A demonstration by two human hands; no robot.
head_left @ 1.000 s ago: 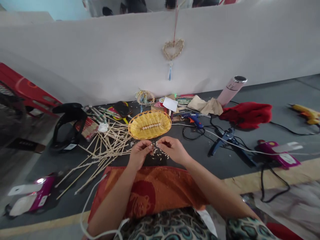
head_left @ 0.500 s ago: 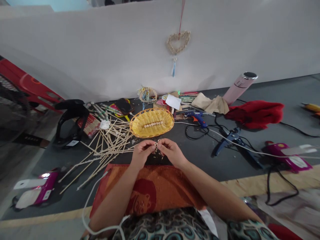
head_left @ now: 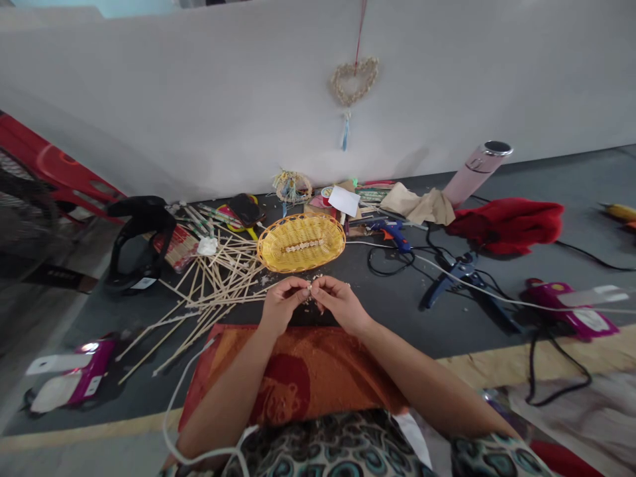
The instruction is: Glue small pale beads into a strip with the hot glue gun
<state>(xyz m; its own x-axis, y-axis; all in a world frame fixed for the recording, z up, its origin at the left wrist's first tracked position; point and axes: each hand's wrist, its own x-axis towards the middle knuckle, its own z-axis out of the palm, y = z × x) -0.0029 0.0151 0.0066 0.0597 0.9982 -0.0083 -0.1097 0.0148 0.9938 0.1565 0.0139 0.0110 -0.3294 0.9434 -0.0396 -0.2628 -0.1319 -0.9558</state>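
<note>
My left hand (head_left: 287,301) and my right hand (head_left: 342,301) meet fingertip to fingertip over the dark tabletop. Both are closed in a pinch around a tiny pale piece (head_left: 310,287), too small and too covered to name. Small pale bits (head_left: 313,308) lie scattered just beneath the fingers. Right beyond my hands stands a yellow woven basket (head_left: 268,257), with a row of small pale pieces (head_left: 303,246) along its bottom. Thin wooden sticks (head_left: 218,285) lie in a loose heap to the left of my left hand.
Right of the basket are a blue glue gun (head_left: 395,235), blue-handled pliers (head_left: 454,275) and a white cable crossing the table. A pink flask (head_left: 474,175) and red cloth (head_left: 511,225) stand farther right. An orange cloth (head_left: 328,371) lies under my forearms. A heart ornament (head_left: 354,81) hangs behind.
Very little differs. Both hands keep the same pinch in the same place, with only slight shifts of the fingers; the view has tilted a touch.
</note>
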